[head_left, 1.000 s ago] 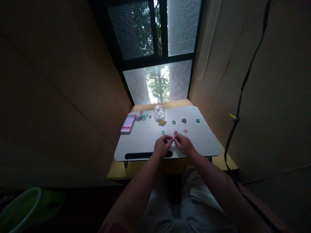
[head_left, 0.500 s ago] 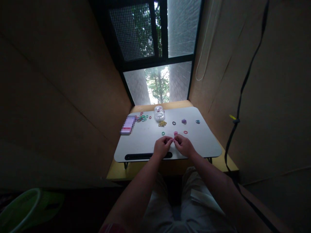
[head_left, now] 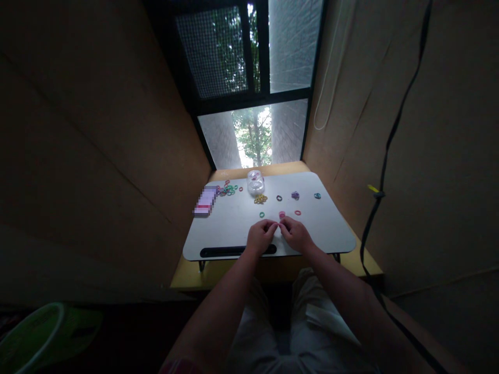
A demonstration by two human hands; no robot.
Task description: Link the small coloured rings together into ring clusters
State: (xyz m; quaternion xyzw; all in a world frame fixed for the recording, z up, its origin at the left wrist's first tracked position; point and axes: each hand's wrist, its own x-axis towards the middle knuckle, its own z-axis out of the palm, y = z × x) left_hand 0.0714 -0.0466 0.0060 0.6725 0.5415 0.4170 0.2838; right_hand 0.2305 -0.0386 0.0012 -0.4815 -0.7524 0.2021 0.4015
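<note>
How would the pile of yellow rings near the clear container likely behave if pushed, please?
The yellow rings look small and thin, so they are probably light. They seem loosely heaped on the smooth-looking white tabletop, so a push would likely spread them. Their stiffness is hard to tell at this size.

You have bare surface [head_left: 218,231] left of your left hand [head_left: 259,236]; ahead, pink rings [head_left: 282,213] and green ring [head_left: 260,214] obstruct, clear jar [head_left: 255,184] beyond.

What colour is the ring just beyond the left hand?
The ring is green; head view.
</note>
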